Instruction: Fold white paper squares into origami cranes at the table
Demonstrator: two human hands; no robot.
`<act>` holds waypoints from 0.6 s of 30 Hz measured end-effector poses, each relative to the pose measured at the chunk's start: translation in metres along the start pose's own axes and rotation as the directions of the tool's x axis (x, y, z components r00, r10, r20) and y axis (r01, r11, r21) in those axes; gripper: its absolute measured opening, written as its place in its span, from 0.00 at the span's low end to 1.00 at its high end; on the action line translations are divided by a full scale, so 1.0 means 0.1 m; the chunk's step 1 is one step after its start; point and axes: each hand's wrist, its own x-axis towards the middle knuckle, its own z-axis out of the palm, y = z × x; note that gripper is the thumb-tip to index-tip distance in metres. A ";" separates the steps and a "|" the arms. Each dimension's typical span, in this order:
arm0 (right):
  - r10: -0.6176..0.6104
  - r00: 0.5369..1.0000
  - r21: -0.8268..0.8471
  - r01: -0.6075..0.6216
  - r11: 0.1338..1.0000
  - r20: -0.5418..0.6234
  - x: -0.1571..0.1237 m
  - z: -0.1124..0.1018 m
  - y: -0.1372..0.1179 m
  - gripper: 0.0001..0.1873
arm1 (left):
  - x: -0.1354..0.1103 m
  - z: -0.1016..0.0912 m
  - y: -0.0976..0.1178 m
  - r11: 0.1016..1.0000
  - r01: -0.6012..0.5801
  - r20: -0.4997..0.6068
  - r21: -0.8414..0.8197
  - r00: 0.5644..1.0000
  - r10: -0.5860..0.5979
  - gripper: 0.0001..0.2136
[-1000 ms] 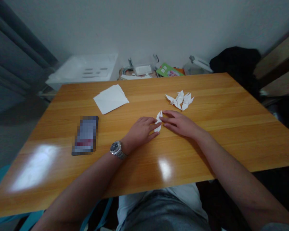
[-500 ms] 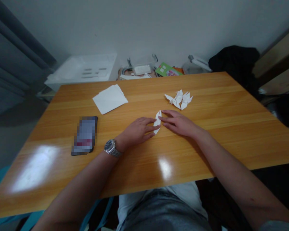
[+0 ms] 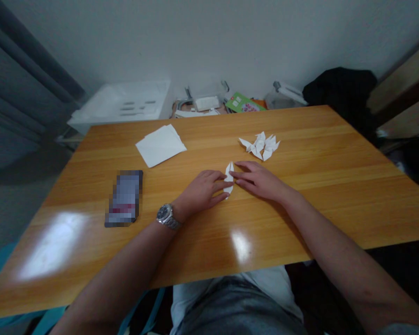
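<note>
A small strip of folded white paper (image 3: 229,178) with pointed ends lies on the wooden table (image 3: 202,242) between my hands. My left hand (image 3: 204,190), with a metal watch on its wrist, holds the paper from the left, its fingertips on the middle and lower part. From the other side my right hand (image 3: 260,179) grips the upper right edge with its fingertips. Parts of the paper are covered by fingers. Beyond my right hand sits a cluster of white origami cranes (image 3: 261,145). A stack of white paper sheets (image 3: 160,145) rests at the back left.
On the left of the table lies a phone (image 3: 125,197) with a blurred screen. Behind the far edge stand a white plastic tray (image 3: 122,100), a green booklet (image 3: 245,103) and a clear container (image 3: 284,97). A dark cloth heap (image 3: 338,88) is at the back right.
My left hand has shifted slightly to the right, and the folded paper has turned a little more upright in view. My right hand is almost unchanged. The view has tilted slightly.
</note>
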 end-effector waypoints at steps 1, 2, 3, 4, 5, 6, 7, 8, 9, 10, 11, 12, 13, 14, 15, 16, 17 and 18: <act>0.008 1.000 0.011 -0.008 1.000 -0.016 0.01 0.01 -0.01 0.19 | 0.00 0.00 0.01 1.000 0.000 -0.004 0.004 1.000 0.000 0.19; 0.020 0.999 0.029 -0.019 0.999 -0.035 0.01 0.01 -0.02 0.19 | 0.00 0.00 0.01 1.000 0.001 -0.005 0.009 1.000 -0.001 0.19; 0.039 0.997 0.053 -0.035 0.998 -0.060 0.02 0.01 -0.04 0.18 | 0.00 0.00 0.02 1.000 0.002 -0.002 0.015 1.000 -0.002 0.19; 0.063 0.994 0.078 -0.057 0.995 -0.088 0.04 0.01 -0.05 0.17 | 0.00 0.00 0.02 1.000 0.003 0.003 0.022 1.000 -0.003 0.19; 0.090 0.989 0.100 -0.079 0.992 -0.117 0.05 0.01 -0.07 0.16 | 0.00 0.00 0.03 1.000 0.003 0.006 0.030 1.000 -0.003 0.19; 0.115 0.983 0.115 -0.099 0.988 -0.142 0.06 0.00 -0.08 0.15 | 0.00 0.00 0.04 0.999 0.004 0.007 0.039 1.000 -0.004 0.19; 0.135 0.978 0.123 -0.116 0.986 -0.160 0.07 0.00 -0.10 0.13 | 0.00 0.00 0.05 0.999 0.004 0.007 0.047 1.000 -0.005 0.20; 0.148 0.974 0.124 -0.128 0.984 -0.171 0.08 -0.01 -0.12 0.12 | 0.00 0.00 0.05 0.999 0.006 0.007 0.053 1.000 -0.006 0.20; 0.154 0.972 0.120 -0.134 0.984 -0.177 0.08 -0.01 -0.13 0.10 | 0.00 0.00 0.06 0.998 0.008 0.006 0.058 1.000 -0.009 0.20; 0.157 0.972 0.113 -0.138 0.984 -0.176 0.08 -0.01 -0.14 0.10 | 0.00 0.00 0.06 0.998 0.011 0.006 0.061 1.000 -0.011 0.20; 0.159 0.972 0.105 -0.142 0.984 -0.173 0.08 -0.01 -0.15 0.09 | 0.00 0.01 0.07 0.998 0.015 0.006 0.063 1.000 -0.015 0.20; 0.161 0.973 0.097 -0.146 0.984 -0.168 0.08 -0.01 -0.15 0.09 | 0.00 0.01 0.07 0.998 0.018 0.006 0.064 1.000 -0.019 0.20; 0.162 0.973 0.089 -0.149 0.985 -0.164 0.08 0.00 -0.15 0.09 | 0.01 0.01 0.07 0.998 0.021 0.006 0.065 1.000 -0.022 0.20; 0.161 0.974 0.084 -0.149 0.985 -0.162 0.07 0.01 -0.14 0.09 | 0.01 0.02 0.07 0.998 0.023 0.007 0.066 1.000 -0.023 0.20; 0.159 0.974 0.081 -0.148 0.986 -0.158 0.07 0.02 -0.13 0.09 | 0.01 0.02 0.07 0.997 0.023 0.008 0.068 1.000 -0.023 0.20; 0.156 0.976 0.081 -0.145 0.986 -0.153 0.06 0.03 -0.12 0.10 | 0.01 0.02 0.07 0.997 0.022 0.010 0.069 1.000 -0.023 0.20; 0.152 0.977 0.082 -0.141 0.987 -0.149 0.06 0.04 -0.11 0.11 | 0.01 0.02 0.07 0.997 0.023 0.010 0.071 1.000 -0.024 0.20; 0.148 0.978 0.084 -0.137 0.987 -0.144 0.06 0.04 -0.11 0.12 | 0.01 0.03 0.07 0.997 0.025 0.009 0.073 1.000 -0.026 0.20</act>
